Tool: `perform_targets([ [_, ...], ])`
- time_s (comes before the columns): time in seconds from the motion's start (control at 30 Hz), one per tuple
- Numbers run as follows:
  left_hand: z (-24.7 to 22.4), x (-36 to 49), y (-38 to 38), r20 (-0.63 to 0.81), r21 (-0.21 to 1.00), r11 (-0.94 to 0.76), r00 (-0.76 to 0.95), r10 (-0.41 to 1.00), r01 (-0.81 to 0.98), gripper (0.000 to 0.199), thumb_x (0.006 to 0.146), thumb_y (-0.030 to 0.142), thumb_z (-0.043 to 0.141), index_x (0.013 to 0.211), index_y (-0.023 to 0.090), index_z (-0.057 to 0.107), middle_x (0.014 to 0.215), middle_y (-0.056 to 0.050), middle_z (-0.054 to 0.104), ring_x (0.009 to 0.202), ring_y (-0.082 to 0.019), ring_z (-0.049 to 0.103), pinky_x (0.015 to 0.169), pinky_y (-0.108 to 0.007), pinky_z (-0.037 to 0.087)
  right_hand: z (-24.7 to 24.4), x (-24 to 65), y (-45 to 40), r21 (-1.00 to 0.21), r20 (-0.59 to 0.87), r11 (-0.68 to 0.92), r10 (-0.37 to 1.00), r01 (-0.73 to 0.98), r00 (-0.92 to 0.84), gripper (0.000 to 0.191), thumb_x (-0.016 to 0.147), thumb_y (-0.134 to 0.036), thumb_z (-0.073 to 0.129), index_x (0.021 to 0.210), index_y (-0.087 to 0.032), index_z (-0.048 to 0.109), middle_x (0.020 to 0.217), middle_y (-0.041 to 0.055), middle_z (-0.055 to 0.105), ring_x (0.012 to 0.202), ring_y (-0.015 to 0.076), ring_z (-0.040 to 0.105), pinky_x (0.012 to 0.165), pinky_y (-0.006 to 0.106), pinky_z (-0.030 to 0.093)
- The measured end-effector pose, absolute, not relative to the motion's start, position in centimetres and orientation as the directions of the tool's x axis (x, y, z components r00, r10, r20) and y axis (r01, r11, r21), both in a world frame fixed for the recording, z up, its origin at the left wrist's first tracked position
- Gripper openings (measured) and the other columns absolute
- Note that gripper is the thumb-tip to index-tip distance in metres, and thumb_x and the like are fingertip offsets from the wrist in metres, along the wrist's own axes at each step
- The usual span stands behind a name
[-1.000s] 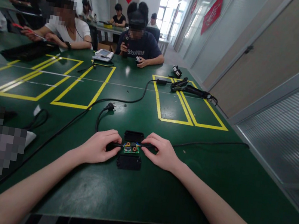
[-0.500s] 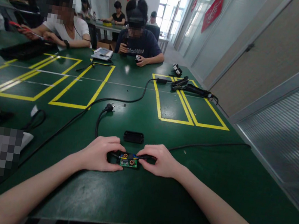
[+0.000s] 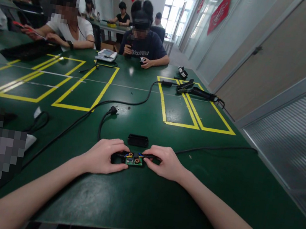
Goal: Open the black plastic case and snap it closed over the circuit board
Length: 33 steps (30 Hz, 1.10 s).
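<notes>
A small green circuit board (image 3: pixel 134 161) with copper coils and blue and yellow wires lies between my two hands. My left hand (image 3: pixel 104 156) grips its left end, thumb at the near edge and fingers at the far edge. At the board's right end, my right hand (image 3: pixel 165 163) pinches the black cable where it meets the board. A dark edge shows around the board, but I cannot tell whether it is a casing. Just beyond lies an open black plastic case half (image 3: pixel 137 140), hollow side up.
A power plug (image 3: pixel 113 110) lies beyond my left hand. Long black cable (image 3: pixel 83 113) crosses the green table (image 3: pixel 116 201), which has yellow tape outlines. A black jointed tool (image 3: pixel 197 92) lies at the far right. Across the table sit co-workers (image 3: pixel 146 47).
The circuit board has shifted slightly away from me, with its near edge a little farther from the table's front. Both hands keep their hold. The camera view has shifted slightly.
</notes>
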<state>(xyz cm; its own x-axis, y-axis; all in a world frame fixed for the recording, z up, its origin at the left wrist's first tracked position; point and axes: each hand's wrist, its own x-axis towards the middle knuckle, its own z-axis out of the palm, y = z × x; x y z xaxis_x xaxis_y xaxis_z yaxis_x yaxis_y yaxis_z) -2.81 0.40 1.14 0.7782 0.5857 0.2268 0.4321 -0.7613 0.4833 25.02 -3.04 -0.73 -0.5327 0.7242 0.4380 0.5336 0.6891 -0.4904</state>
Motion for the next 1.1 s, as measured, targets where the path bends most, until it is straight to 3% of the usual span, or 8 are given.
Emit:
perform_targets([
  [0.13,0.85,-2.69,0.31,0.229,0.486,-0.744,0.755,0.614,0.459,0.028,0.090,0.041,0.071,0.109,0.020,0.071,0.097,-0.004,0.073,0.083,-0.018,0.069,0.072,-0.027,0.051,-0.64,24.89,-3.19,-0.478,0.470,0.714,0.700,0.511,-0.539,0.011,0.095,-0.020,0.064,0.100,-0.019,0.073,0.083,0.0046,0.076,0.070,0.0158,0.070,0.063,0.025,0.052],
  [0.33,0.58,-2.47,0.31,0.278,0.464,-0.744,0.719,0.637,0.480,0.027,0.087,0.037,0.072,0.108,0.019,0.071,0.093,-0.003,0.073,0.080,-0.018,0.069,0.069,-0.026,0.051,-0.42,25.09,-2.89,-0.530,0.401,0.666,0.742,0.524,-0.538,0.008,0.093,-0.020,0.066,0.097,-0.019,0.074,0.086,0.0046,0.077,0.071,0.0163,0.072,0.064,0.025,0.053],
  [0.67,0.73,-2.62,0.48,0.306,0.492,-0.740,0.705,0.640,0.458,0.028,0.091,0.035,0.069,0.115,0.019,0.070,0.095,-0.004,0.071,0.084,-0.019,0.068,0.073,-0.027,0.052,-0.52,25.37,-2.67,-0.456,0.422,0.665,0.746,0.591,-0.514,0.012,0.093,-0.020,0.068,0.103,-0.018,0.074,0.091,0.0058,0.075,0.077,0.0173,0.071,0.067,0.027,0.053],
  [0.8,0.79,-2.76,0.60,0.333,0.537,-0.729,0.687,0.646,0.425,0.014,0.097,0.028,0.059,0.099,0.018,0.069,0.085,-0.003,0.067,0.077,-0.016,0.063,0.069,-0.025,0.048,-0.35,25.50,-2.66,-0.449,0.422,0.676,0.737,0.584,-0.528,0.012,0.094,-0.022,0.067,0.105,-0.020,0.072,0.097,0.0062,0.074,0.081,0.0173,0.071,0.068,0.027,0.054],
  [1.1,1.43,-2.56,0.59,0.188,0.691,-0.590,0.684,0.705,0.418,0.027,0.100,0.031,0.057,0.078,0.017,0.065,0.081,-0.002,0.066,0.074,-0.015,0.061,0.066,-0.024,0.045,-0.05,25.59,-2.58,-0.446,0.440,0.739,0.672,0.505,-0.596,0.012,0.100,-0.023,0.063,0.092,-0.020,0.072,0.096,0.0066,0.072,0.083,0.0175,0.070,0.072,0.028,0.055],
])
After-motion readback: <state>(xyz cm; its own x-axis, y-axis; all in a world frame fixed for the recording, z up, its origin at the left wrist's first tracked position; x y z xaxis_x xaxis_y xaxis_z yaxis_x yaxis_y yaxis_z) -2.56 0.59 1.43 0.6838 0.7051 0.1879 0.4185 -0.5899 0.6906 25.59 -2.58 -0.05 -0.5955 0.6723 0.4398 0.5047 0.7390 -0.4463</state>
